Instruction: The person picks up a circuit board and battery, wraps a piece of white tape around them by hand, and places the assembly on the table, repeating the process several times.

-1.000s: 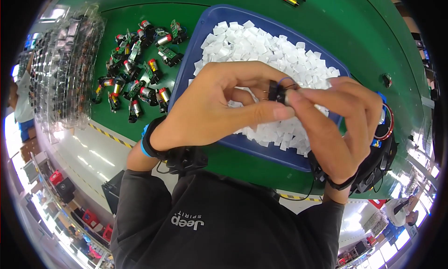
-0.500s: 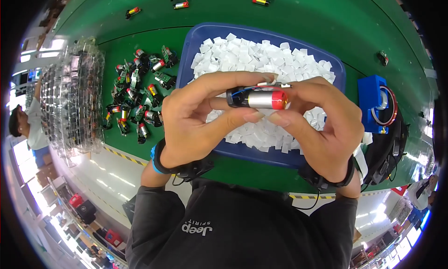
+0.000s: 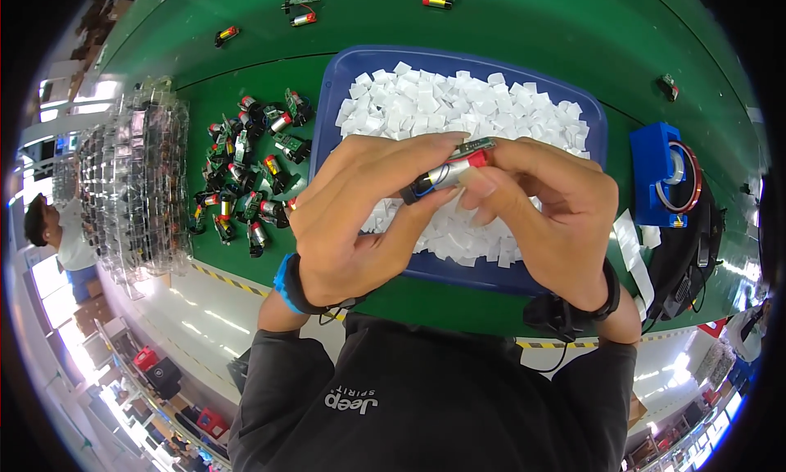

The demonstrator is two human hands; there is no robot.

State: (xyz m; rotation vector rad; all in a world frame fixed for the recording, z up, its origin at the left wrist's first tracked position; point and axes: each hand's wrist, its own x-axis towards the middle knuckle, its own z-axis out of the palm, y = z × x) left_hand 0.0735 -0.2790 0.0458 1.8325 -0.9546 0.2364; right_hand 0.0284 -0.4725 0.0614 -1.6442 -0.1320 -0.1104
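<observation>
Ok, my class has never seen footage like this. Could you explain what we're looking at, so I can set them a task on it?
There is no machine here: these are a person's own bare hands. The view comes from a wide fisheye camera worn on the head, looking down, so straight edges bend near the rim.

On the green table sits a blue tray heaped with small white pieces. To its left lies a cluster of small electronic parts, beside clear plastic packaging. To its right stands a blue holder.

Above the tray, the left hand and right hand together hold one silver cylinder with a red end, a black end piece and a green circuit board alongside.
</observation>
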